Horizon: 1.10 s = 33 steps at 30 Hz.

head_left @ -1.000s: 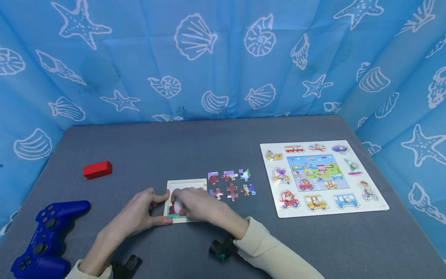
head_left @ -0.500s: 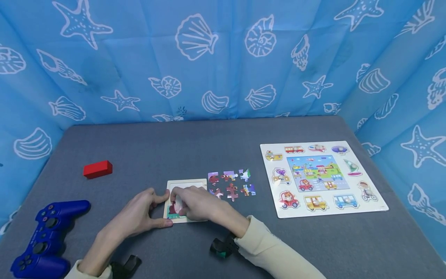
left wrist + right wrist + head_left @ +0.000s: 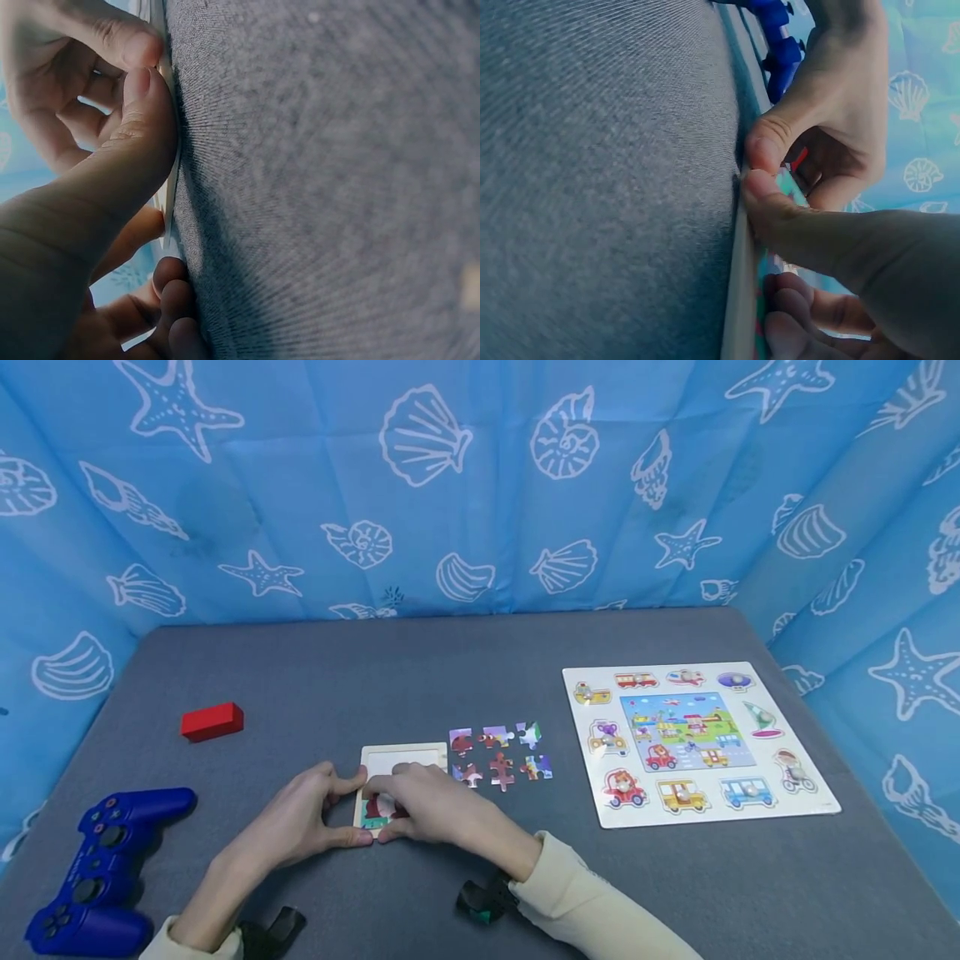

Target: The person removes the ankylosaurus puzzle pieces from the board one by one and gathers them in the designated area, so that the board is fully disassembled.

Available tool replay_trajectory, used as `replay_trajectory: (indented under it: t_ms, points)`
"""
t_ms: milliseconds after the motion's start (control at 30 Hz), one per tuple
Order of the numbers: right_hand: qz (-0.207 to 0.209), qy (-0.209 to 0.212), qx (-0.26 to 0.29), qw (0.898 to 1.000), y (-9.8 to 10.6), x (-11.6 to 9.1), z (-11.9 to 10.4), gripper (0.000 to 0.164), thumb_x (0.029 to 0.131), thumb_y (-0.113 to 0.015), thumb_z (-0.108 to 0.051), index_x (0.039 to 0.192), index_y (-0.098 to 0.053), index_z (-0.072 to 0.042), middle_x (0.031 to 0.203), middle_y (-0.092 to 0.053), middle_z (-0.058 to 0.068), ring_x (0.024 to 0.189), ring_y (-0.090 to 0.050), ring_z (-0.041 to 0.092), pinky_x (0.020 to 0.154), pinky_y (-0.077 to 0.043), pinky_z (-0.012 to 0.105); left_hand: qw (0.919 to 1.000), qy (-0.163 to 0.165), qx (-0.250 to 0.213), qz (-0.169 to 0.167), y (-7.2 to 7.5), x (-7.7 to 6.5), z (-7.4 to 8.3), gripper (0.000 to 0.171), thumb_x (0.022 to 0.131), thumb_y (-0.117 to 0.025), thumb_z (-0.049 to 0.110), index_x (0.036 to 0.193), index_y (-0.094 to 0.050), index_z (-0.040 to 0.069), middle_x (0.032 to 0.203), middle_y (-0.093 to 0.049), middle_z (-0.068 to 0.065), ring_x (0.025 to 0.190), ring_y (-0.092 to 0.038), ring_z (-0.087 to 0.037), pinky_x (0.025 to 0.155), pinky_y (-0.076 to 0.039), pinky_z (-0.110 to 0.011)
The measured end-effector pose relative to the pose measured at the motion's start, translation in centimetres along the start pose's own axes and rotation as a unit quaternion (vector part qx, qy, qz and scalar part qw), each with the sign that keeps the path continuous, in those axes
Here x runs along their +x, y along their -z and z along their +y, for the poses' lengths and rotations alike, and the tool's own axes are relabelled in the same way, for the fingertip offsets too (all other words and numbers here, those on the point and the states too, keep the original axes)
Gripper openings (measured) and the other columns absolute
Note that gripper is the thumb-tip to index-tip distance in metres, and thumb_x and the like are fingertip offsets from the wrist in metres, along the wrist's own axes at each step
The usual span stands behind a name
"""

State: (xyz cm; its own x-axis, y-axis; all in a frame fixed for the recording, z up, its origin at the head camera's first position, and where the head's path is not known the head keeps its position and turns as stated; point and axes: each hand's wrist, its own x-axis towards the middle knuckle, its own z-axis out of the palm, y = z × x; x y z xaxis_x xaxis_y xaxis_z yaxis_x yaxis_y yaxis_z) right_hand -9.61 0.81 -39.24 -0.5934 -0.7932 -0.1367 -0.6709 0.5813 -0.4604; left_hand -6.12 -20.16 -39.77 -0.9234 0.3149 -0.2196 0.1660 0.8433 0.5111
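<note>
A small wooden jigsaw tray (image 3: 405, 747) lies flat on the grey table in the head view. Dark red, white and green picture pieces (image 3: 372, 821) show in its near left part. My left hand (image 3: 309, 814) grips the tray's left side, thumb at the near corner and index finger further up. My right hand (image 3: 442, 806) reaches over the tray from the right and covers much of it. Its thumb (image 3: 769, 199) rests at the near rim, close to the left thumb, while its curled fingers (image 3: 786, 311) lie over the picture side. What lies under those fingers is hidden.
Several loose jigsaw pieces (image 3: 501, 768) lie in two rows just right of the tray. Further right is a white vehicle knob puzzle (image 3: 682, 743). A red block (image 3: 212, 722) and a blue game controller (image 3: 108, 868) are at the left. A blue shell-print curtain (image 3: 495, 485) hangs behind.
My right thumb has come out from over the tray to its near rim, beside the left thumb. The right hand has shifted slightly; the left hand keeps its grip.
</note>
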Motion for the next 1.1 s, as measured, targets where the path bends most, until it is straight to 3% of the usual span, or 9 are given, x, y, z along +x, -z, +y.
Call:
replay_trajectory:
  t_ms: [233, 467, 567, 767, 933, 1100]
  points:
    - [0.048, 0.026, 0.033, 0.998, -0.1, -0.1, 0.3, 0.028, 0.088, -0.081, -0.033, 0.107, -0.067, -0.018, 0.074, -0.064, -0.001, 0.065, -0.046, 0.002, 0.061, -0.034, 0.016, 0.9998, -0.013, -0.01, 0.008, -0.1, 0.0, 0.0, 0.081, 0.072, -0.091, 0.045, 0.139, -0.062, 0.01, 0.079, -0.042, 0.001, 0.066, -0.032, -0.01, 0.057, -0.027, -0.024]
    - [0.08, 0.0, 0.037, 0.996, -0.6, -0.3, -0.1, 0.038, 0.088, -0.082, -0.033, 0.119, -0.071, -0.015, 0.076, -0.064, -0.003, 0.063, -0.045, 0.0, 0.059, -0.032, 0.013, 1.0, -0.001, -0.004, 0.003, -0.1, 0.1, 0.0, 0.082, 0.072, -0.091, 0.045, 0.14, -0.062, 0.011, 0.079, -0.042, 0.001, 0.067, -0.033, -0.011, 0.058, -0.026, -0.023]
    - [0.094, -0.014, 0.018, 0.995, -0.8, -0.4, -0.6, 0.037, 0.087, -0.083, -0.033, 0.116, -0.072, -0.012, 0.076, -0.063, -0.004, 0.063, -0.044, 0.001, 0.058, -0.031, 0.013, 1.0, 0.002, -0.001, 0.002, -0.1, 0.1, 0.0, 0.083, 0.072, -0.091, 0.045, 0.14, -0.062, 0.01, 0.079, -0.042, 0.001, 0.067, -0.034, -0.011, 0.058, -0.026, -0.023]
    - [0.118, -0.017, -0.074, 0.99, -1.3, -0.6, -1.5, 0.024, 0.09, -0.079, -0.037, 0.088, -0.072, -0.015, 0.07, -0.062, -0.006, 0.06, -0.048, 0.001, 0.054, -0.035, 0.015, 0.9999, -0.007, -0.005, 0.01, -0.2, -0.1, -0.1, 0.084, 0.071, -0.092, 0.045, 0.14, -0.062, 0.01, 0.079, -0.042, 0.001, 0.067, -0.033, -0.01, 0.058, -0.026, -0.023]
    - [0.118, -0.01, -0.127, 0.985, -1.5, -0.9, -1.8, 0.023, 0.096, -0.072, -0.036, 0.092, -0.071, -0.014, 0.073, -0.064, -0.005, 0.059, -0.053, 0.002, 0.056, -0.045, 0.018, 0.9998, -0.014, -0.01, 0.012, -0.3, -0.2, -0.2, 0.084, 0.071, -0.091, 0.046, 0.14, -0.062, 0.01, 0.079, -0.042, 0.001, 0.067, -0.033, -0.01, 0.058, -0.027, -0.023]
    - [0.123, -0.005, -0.134, 0.983, -1.6, -1.0, -1.8, 0.019, 0.096, -0.068, -0.031, 0.093, -0.071, -0.012, 0.072, -0.063, -0.004, 0.058, -0.047, 0.002, 0.054, -0.043, 0.018, 0.9996, -0.022, -0.012, 0.014, -0.3, -0.1, -0.3, 0.084, 0.071, -0.091, 0.046, 0.14, -0.062, 0.009, 0.079, -0.043, 0.001, 0.067, -0.033, -0.009, 0.057, -0.027, -0.023]
